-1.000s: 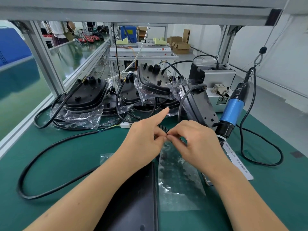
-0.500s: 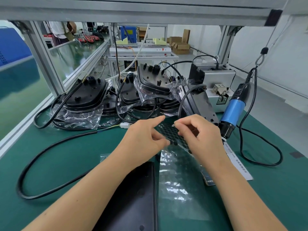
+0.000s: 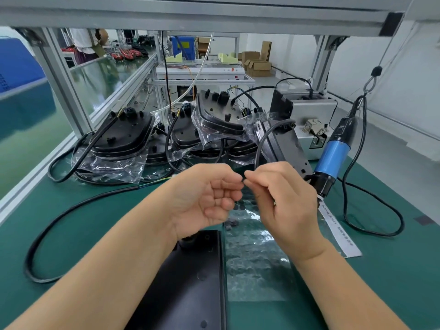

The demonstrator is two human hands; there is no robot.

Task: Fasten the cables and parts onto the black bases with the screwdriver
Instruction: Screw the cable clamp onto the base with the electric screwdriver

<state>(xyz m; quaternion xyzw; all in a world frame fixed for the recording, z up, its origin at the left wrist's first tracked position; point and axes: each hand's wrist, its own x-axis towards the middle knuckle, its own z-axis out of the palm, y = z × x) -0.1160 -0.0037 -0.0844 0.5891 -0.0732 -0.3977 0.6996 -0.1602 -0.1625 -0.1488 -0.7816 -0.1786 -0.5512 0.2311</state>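
Both hands have lifted off the clear plastic sheet of little black dots (image 3: 257, 253) since half a second ago, and now they meet fingertip to fingertip above it. Left hand (image 3: 207, 198) is palm-up with its fingers curled loosely; right hand (image 3: 283, 201) has thumb and forefinger pinched together. Looks like something tiny is passing between them, probably one of those dots, but honestly it's too small to tell what either hand actually holds.

My guess on the step: still prepping small parts, no screwing yet. The blue-bodied electric screwdriver (image 3: 333, 158) hangs untouched from its hook off to the right, tip down near the green surface (image 3: 71, 229). Next move probably means placing the little piece on the flat black rectangular base (image 3: 190, 282), then reaching right for the driver.

That base lies flat right under the left forearm, just beside the sheet, long axis running away from the person, its far end pointing toward the pile of bagged black oval housings (image 3: 123, 136) at the back. A loose black cable (image 3: 47, 234) loops across the surface on the left.
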